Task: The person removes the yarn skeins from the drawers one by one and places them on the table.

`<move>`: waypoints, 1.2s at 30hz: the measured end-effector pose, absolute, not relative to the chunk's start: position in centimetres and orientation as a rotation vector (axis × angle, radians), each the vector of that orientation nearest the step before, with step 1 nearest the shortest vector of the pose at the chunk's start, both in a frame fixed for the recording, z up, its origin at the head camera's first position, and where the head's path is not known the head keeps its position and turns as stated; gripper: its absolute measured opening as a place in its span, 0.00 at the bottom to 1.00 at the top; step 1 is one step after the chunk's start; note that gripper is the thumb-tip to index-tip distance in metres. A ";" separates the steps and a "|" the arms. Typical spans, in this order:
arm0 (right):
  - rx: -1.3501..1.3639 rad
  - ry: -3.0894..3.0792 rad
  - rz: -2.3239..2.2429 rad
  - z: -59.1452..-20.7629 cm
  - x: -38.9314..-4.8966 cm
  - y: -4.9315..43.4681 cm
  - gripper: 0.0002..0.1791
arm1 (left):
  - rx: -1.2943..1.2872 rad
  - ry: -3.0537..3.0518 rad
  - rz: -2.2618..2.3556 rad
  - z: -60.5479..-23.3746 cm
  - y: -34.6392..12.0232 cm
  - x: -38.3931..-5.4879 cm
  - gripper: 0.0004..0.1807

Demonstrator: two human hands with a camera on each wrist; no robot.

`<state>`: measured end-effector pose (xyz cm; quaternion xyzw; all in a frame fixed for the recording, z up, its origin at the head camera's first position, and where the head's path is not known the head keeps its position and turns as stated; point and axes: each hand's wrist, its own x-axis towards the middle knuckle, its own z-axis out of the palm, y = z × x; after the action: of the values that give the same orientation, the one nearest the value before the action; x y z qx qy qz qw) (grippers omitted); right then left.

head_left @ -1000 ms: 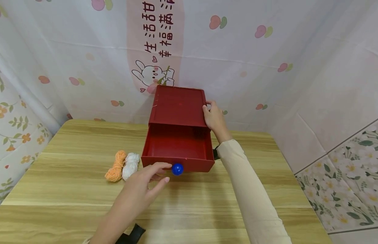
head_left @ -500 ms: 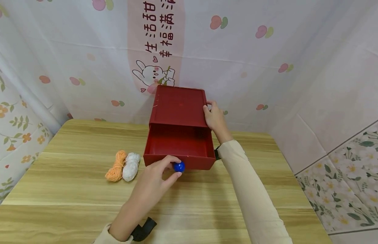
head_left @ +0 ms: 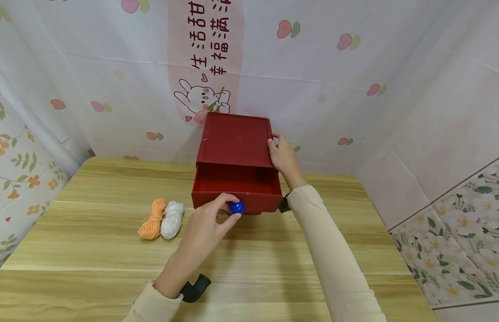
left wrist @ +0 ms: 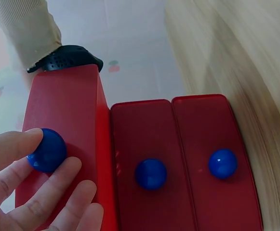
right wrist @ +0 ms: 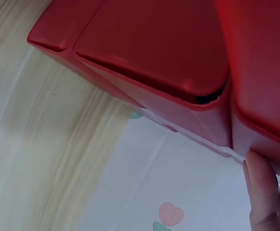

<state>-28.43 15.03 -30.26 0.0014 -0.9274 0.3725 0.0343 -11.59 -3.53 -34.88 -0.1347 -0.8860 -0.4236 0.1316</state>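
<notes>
Drawer, centre of frame, part-open: your left hand pinches its blue knob, presumably for control. Cabinet, just above: your right hand, fingers fairly straight, rests against its right side, seemingly bracing it.

Mid-frame, the way is barred by the red cabinet and its pulled-out drawer; the blue knob is blocked by the left hand, the cabinet's right edge by the right hand. Left of centre, passage is narrowed by orange yarn and white yarn. Room is left above the drawer and, at bottom centre, over the table.
</notes>
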 end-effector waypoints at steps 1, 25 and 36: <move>0.005 -2.853 1.148 -30.3 -28.4 15.0 0.26 | -0.394 -2.568 -1.233 -34.9 -3.5 -11.7 0.16; 0.001 -2.847 1.159 -30.3 -28.4 15.2 0.26 | -0.361 -2.643 -1.239 -34.3 -3.6 -16.9 0.15; 0.014 -2.851 1.152 -30.4 -28.4 15.1 0.27 | -0.373 -2.628 -1.241 -34.3 -3.8 -18.1 0.15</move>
<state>-28.36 15.10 -30.37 0.0047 -0.9266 0.3745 0.0333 -18.11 -3.84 -34.26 -0.1264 -0.8919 -0.4212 0.1057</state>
